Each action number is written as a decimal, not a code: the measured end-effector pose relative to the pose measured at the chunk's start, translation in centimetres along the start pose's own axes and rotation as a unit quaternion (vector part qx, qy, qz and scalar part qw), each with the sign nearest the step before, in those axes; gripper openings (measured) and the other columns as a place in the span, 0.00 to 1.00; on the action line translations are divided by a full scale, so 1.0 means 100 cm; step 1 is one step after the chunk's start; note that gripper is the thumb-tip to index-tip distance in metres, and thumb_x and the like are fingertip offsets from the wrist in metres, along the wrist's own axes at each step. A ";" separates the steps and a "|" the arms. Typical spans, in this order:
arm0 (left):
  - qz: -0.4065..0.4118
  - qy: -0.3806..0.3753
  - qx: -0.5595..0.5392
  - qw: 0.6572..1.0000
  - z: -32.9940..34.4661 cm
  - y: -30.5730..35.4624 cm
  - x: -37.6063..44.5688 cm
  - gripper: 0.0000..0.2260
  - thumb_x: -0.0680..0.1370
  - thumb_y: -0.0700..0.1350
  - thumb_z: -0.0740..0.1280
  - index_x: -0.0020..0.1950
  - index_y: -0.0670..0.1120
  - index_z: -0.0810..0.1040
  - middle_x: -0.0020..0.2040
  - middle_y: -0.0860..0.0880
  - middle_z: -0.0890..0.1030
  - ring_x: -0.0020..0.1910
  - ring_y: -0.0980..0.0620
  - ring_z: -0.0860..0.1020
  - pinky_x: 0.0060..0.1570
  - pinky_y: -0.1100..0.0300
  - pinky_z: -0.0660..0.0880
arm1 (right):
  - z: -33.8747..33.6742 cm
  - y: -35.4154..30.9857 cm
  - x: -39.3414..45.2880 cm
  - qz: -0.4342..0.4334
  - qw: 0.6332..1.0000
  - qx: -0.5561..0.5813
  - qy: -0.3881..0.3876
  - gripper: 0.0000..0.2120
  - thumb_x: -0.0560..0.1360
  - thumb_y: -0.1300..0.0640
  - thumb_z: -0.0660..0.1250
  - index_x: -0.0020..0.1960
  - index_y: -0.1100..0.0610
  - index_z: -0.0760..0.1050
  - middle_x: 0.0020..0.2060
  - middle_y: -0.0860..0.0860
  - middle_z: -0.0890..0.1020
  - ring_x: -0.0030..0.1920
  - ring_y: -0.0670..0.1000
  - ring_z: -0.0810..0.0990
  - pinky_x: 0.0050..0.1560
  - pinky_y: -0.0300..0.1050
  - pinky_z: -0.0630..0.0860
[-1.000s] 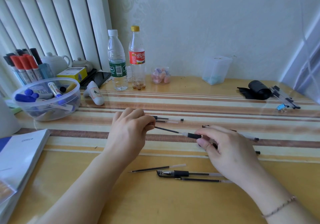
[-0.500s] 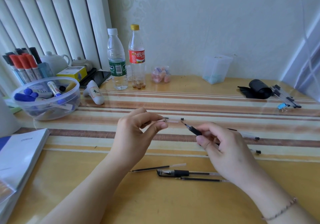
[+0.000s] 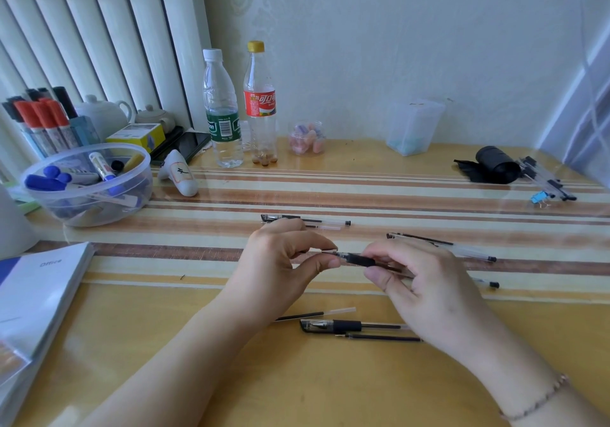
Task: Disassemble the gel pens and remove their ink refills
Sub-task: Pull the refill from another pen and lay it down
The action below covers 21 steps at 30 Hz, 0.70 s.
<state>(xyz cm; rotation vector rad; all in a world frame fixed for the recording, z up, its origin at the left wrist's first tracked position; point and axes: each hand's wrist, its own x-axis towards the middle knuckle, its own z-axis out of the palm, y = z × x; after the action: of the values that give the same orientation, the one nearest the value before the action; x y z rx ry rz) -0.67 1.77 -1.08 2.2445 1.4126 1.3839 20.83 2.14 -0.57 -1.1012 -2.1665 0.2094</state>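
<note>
Gripping one gel pen between both hands — left hand pinching its tip, right hand its barrel — two refills already lay out, several pens untouched.

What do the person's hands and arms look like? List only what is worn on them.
Both forearms are bare, with no sleeves in view. The left hand shows no glove, ring or watch. The right hand is bare too; its wrist carries a thin chain bracelet of small pinkish links. No markings are visible.
</note>
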 end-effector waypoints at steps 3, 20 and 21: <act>0.008 -0.024 0.009 1.000 0.000 0.000 -0.001 0.08 0.71 0.52 0.72 0.45 0.50 0.85 0.34 0.61 0.73 0.37 0.61 0.73 0.38 0.72 0.67 | -0.001 0.002 0.001 -0.016 0.999 -0.032 0.022 0.06 0.75 0.51 0.68 0.51 0.49 0.81 0.40 0.41 0.82 0.40 0.47 0.80 0.37 0.48 0.78; 0.011 -0.042 0.017 0.999 0.000 -0.001 -0.001 0.07 0.70 0.49 0.75 0.45 0.49 0.86 0.34 0.60 0.74 0.37 0.59 0.74 0.37 0.70 0.68 | -0.003 -0.002 -0.004 0.050 0.997 -0.022 -0.054 0.08 0.75 0.47 0.66 0.38 0.44 0.72 0.27 0.39 0.78 0.28 0.43 0.76 0.28 0.35 0.70; 0.008 -0.043 0.015 0.999 -0.001 -0.002 -0.001 0.07 0.70 0.49 0.75 0.46 0.49 0.86 0.34 0.61 0.74 0.37 0.60 0.74 0.38 0.72 0.68 | -0.005 -0.004 -0.003 0.040 0.998 -0.031 -0.047 0.11 0.77 0.45 0.63 0.36 0.44 0.73 0.24 0.38 0.76 0.28 0.41 0.75 0.27 0.34 0.67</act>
<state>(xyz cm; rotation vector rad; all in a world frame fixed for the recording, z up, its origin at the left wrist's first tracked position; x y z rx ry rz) -0.85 1.78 -1.23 2.3088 1.3995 1.2639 21.01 1.56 -0.18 -1.2370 -2.2261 0.2355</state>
